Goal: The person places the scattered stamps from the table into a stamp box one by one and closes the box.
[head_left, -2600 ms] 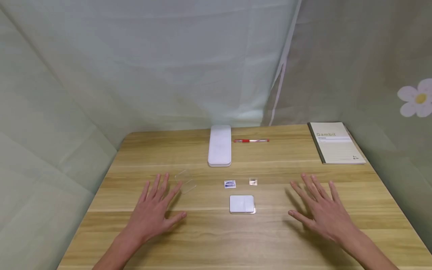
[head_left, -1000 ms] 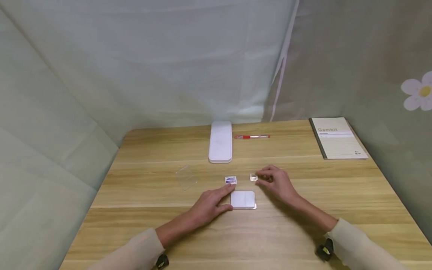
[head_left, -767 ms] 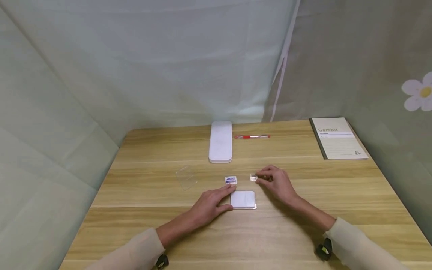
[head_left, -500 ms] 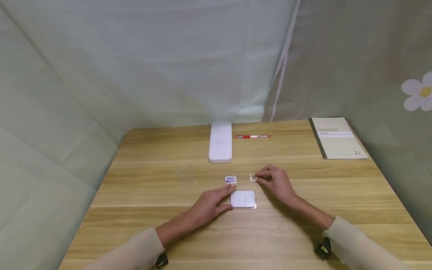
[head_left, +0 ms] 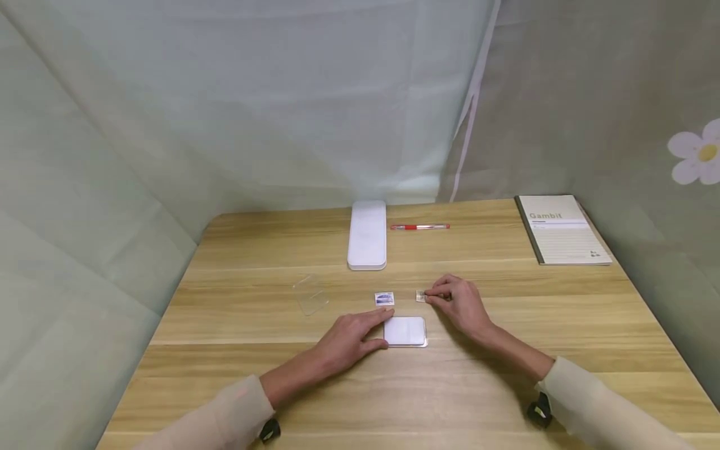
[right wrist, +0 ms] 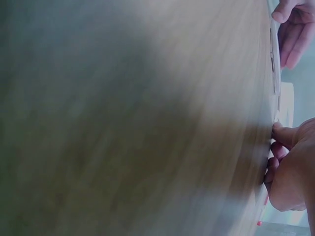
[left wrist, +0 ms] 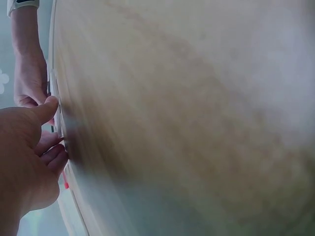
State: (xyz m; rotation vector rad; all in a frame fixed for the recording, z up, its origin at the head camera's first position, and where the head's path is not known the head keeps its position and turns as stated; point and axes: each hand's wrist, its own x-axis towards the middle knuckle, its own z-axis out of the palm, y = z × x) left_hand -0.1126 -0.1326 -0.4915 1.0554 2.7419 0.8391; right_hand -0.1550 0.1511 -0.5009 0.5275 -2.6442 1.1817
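Observation:
In the head view, my left hand point(head_left: 350, 339) holds the left end of a small flat white case point(head_left: 405, 331), which has a clear rim. Its thumb is at the near corner and its fingers are at the far one. My right hand point(head_left: 462, 306) pinches the right edge of a small greyish stamp point(head_left: 420, 296), and the fingertips hide part of it. A blue-and-white stamp point(head_left: 384, 299) lies just beyond the left fingertips. From the side, the left wrist view shows the left thumb point(left wrist: 48, 109) against the case's edge.
A clear plastic sheet point(head_left: 310, 295) lies to the left on the wooden table point(head_left: 360, 406). Farther back are a long white box point(head_left: 367, 236), a red pen point(head_left: 420, 227) and, at the right, a notebook point(head_left: 564, 229). Curtains point(head_left: 281, 106) hang around the table.
Both hands have come inward from lying spread apart on the table. The left took hold of the white case. The right reached the greyish stamp, and its fingertips edged slightly left onto it.

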